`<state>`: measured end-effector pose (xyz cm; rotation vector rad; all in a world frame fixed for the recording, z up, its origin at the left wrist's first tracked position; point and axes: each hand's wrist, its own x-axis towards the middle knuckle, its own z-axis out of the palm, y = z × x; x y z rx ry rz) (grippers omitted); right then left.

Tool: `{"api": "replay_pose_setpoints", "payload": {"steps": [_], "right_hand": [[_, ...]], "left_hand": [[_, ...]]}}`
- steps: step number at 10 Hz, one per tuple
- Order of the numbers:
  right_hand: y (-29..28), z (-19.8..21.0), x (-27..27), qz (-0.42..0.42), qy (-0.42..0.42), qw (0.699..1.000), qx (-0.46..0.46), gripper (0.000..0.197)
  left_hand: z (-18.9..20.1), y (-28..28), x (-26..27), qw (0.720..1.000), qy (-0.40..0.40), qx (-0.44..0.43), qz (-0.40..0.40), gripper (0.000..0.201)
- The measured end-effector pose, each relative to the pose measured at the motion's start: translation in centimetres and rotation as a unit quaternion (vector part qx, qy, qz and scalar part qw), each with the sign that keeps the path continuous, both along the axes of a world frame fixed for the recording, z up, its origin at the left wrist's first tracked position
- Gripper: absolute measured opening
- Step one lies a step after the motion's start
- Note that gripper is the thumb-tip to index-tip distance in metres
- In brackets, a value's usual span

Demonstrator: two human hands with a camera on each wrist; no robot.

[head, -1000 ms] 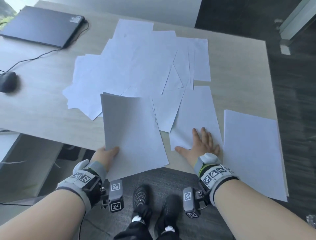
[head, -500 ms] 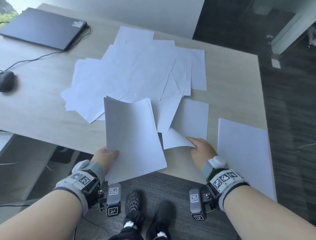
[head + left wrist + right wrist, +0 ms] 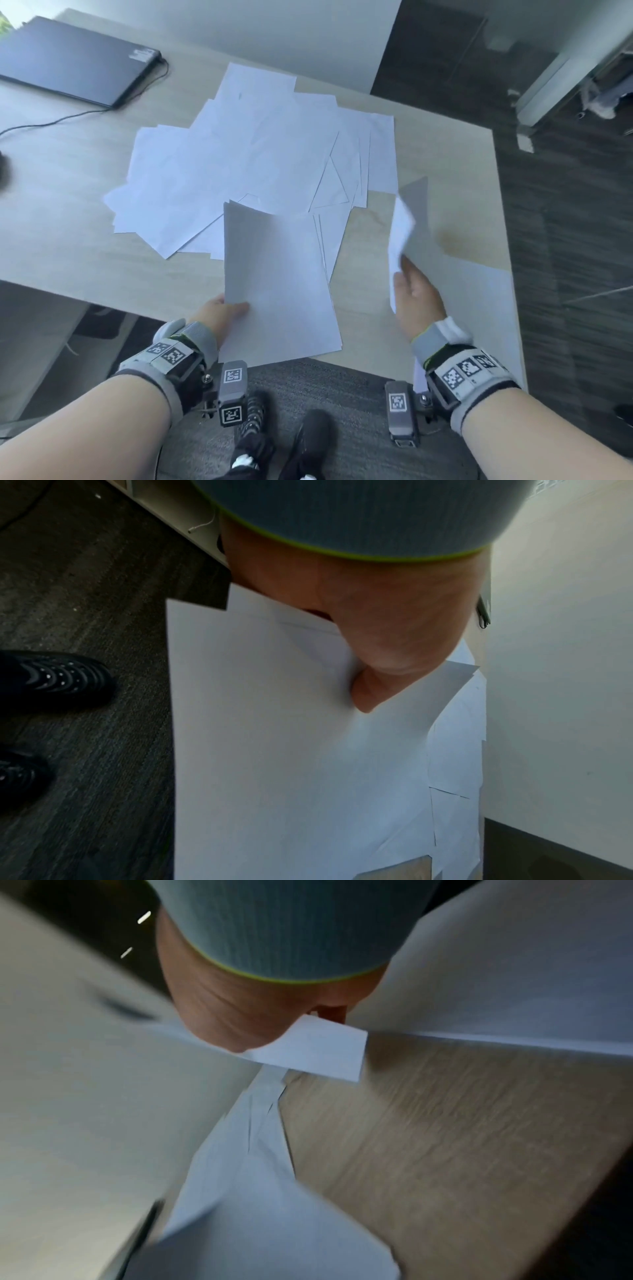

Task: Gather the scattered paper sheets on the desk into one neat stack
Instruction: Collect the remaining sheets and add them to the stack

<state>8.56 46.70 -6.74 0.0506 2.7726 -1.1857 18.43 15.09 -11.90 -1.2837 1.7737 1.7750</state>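
An office: desk [image 3: 445, 164], closed laptop [image 3: 68, 58], scattered papers [image 3: 239, 154].

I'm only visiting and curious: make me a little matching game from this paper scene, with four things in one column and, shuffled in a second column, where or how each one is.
Things
1. laptop
2. scattered sheets
3. near-left sheets
4. curled sheet

Places or states
A. held up off the table by the right hand
B. closed, at the far left
C. spread over the table's middle
D. gripped by the left hand, jutting past the near edge

Pairs: 1-B, 2-C, 3-D, 4-A
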Motion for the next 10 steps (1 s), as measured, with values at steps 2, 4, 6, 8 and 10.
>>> {"api": "replay_pose_setpoints", "payload": {"steps": [2, 4, 6, 8, 10], "right_hand": [[-5.9, -1.4, 2.4, 0.376, -0.028, 0.911, 0.165, 0.057], [-12.2, -2.9, 4.3, 0.549, -0.032, 0.793, 0.262, 0.065], [-13.7, -4.2, 2.8, 0.53, -0.072, 0.809, 0.243, 0.079], [-15.4, -5.0, -2.8, 0.323, -0.083, 0.907, 0.258, 0.072], [-18.3, -6.7, -4.9, 0.301, -0.116, 0.883, 0.341, 0.077]], "left_hand": [[1.2, 0.9, -1.4, 0.992, -0.05, 0.049, 0.108, 0.044], [-0.1, -1.6, -1.0, 0.973, -0.008, 0.172, 0.153, 0.069], [-0.4, -5.0, -1.3, 0.994, -0.007, 0.092, 0.059, 0.015], [-1.1, -12.1, -1.0, 0.99, 0.003, 0.019, 0.142, 0.01], [-1.8, -16.8, -1.3, 0.98, 0.022, -0.031, 0.196, 0.034]]}}
